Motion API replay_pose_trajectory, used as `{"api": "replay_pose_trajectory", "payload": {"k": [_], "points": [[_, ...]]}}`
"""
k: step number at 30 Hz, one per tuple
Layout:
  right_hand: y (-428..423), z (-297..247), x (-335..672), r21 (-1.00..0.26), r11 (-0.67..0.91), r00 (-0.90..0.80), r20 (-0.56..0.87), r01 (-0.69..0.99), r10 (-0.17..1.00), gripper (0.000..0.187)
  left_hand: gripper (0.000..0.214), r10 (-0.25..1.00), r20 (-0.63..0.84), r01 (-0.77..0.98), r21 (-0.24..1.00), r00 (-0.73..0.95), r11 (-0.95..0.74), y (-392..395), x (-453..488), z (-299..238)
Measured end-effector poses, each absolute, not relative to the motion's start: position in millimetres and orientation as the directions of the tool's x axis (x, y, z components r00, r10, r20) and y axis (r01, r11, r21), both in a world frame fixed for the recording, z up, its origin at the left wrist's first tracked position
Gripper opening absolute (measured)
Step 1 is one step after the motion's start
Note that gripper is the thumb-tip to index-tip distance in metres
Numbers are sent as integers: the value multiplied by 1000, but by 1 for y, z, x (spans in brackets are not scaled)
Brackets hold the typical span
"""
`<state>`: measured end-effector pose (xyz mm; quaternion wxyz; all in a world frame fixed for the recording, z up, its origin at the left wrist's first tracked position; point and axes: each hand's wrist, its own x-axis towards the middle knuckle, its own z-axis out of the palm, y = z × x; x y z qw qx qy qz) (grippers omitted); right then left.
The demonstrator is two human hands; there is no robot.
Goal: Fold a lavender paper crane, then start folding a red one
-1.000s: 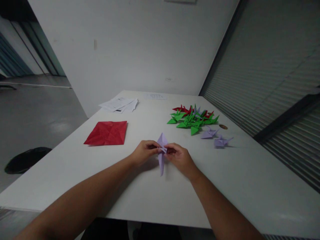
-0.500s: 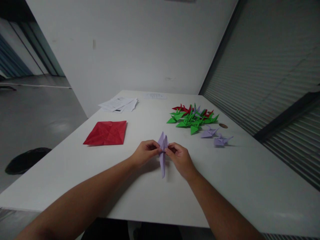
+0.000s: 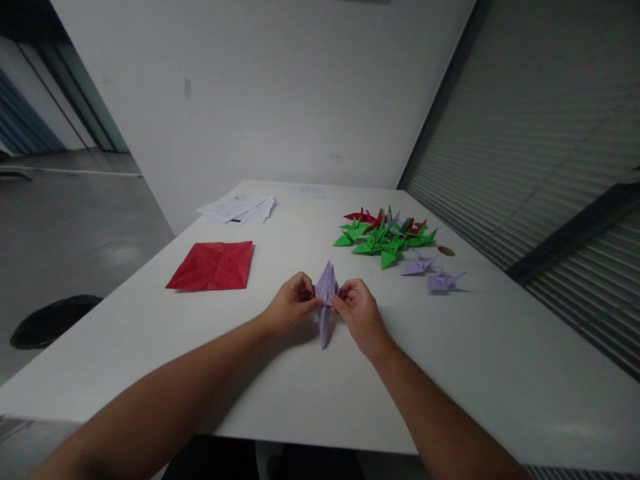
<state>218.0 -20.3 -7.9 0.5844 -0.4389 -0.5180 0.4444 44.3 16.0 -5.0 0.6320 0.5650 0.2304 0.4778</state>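
A narrow, partly folded piece of lilac paper [image 3: 325, 300] lies lengthways on the white table [image 3: 310, 393], its far point lifted a little. My left hand [image 3: 293, 305] pinches its left side near the middle. My right hand [image 3: 357, 313] pinches the right side, directly opposite. Both hands have their fingers closed on the paper. To the left lies a creased red paper square [image 3: 213, 265], flat and untouched.
A heap of green and red folded cranes [image 3: 386, 235] sits at the back right, with two lilac cranes [image 3: 431, 272] and a small brown disc [image 3: 446, 251] beside it. White printed sheets [image 3: 239, 208] lie at the far left. A slatted wall runs along the right.
The lilac paper's upper flaps have been drawn together and its far point has risen slightly. Both hands shifted a little farther from me and stayed pinched on it.
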Motion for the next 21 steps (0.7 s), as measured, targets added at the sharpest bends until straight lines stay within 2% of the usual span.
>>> {"api": "replay_pose_trajectory", "payload": {"k": [12, 17, 21], "points": [[-22, -8, 219, -976, 216, 13, 216, 32, 976, 34, 49, 874, 179, -331, 943, 452, -22, 14, 48, -6], [-22, -6, 222, -963, 252, 21, 255, 92, 967, 28, 49, 832, 142, -274, 962, 536, 12, 12, 46, -6], [-21, -3, 223, -971, 223, 92, 231, 90, 969, 34, 48, 791, 126, -241, 970, 599, 27, 9, 45, -5]]}}
